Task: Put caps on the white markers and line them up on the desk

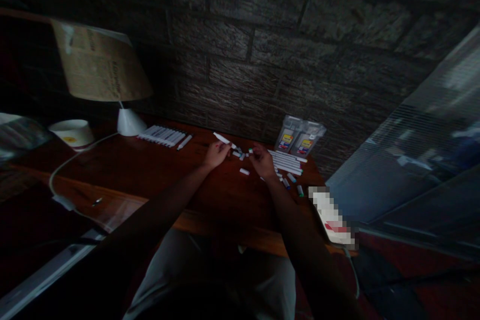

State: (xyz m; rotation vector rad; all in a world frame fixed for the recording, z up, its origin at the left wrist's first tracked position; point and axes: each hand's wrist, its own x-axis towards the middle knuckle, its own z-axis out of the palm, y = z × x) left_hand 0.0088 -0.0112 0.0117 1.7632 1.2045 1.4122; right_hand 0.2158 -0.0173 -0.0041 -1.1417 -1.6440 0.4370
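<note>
My left hand (pixel 216 154) is closed on a white marker (pixel 222 137) that points up and to the left over the wooden table. Across from it, my right hand (pixel 261 161) pinches a small white cap with a green end (pixel 251 150). Several loose caps lie between and around my hands, among them a white cap (pixel 244 171) nearest me. Uncapped white markers (pixel 287 162) lie side by side just right of my right hand. To the left, a neat row of capped markers (pixel 163 136) lies with a single marker (pixel 184 142) beside it.
Two clear plastic cases (pixel 299 136) stand at the back right by the brick wall. A lamp (pixel 129 122) and a paper cup (pixel 73 134) are at the left, with a white cord (pixel 71 160) over the table edge. A blurred-out pale object (pixel 332 217) lies at the right corner.
</note>
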